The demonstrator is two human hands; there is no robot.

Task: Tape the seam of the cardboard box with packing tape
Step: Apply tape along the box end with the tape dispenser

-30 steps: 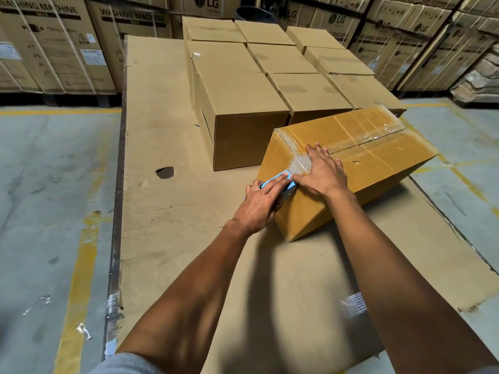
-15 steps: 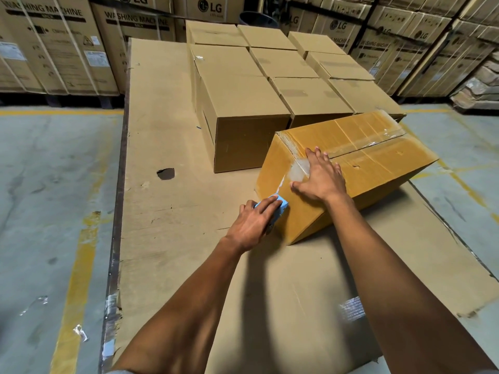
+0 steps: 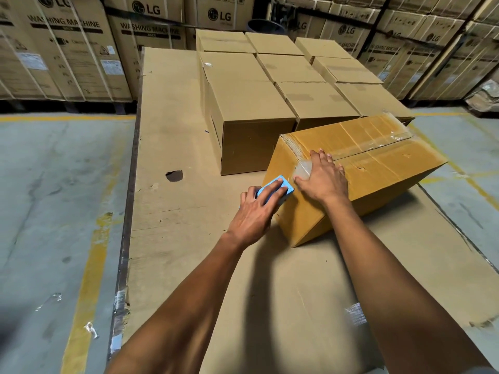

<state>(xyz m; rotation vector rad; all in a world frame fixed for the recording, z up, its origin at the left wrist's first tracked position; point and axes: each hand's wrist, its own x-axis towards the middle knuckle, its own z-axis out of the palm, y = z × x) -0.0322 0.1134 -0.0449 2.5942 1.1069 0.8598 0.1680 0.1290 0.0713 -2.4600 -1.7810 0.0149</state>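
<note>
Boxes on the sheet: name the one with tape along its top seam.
The darker box under the right hand, set askew; the paler boxes behind show none.

tilted cardboard box point(image 3: 378, 168) — seam taped

A grey concrete floor point(image 3: 54, 198) carries worn yellow painted lines point(image 3: 86, 287). A large flat cardboard sheet point(image 3: 172, 136) covers the work surface, with a dark hole point(image 3: 174, 176) torn in it. Plain closed cartons point(image 3: 243, 103) sit in rows at its far end. Behind, tall LG washing machine boxes point(image 3: 67, 49) stand strapped along the back in dim light.
</note>
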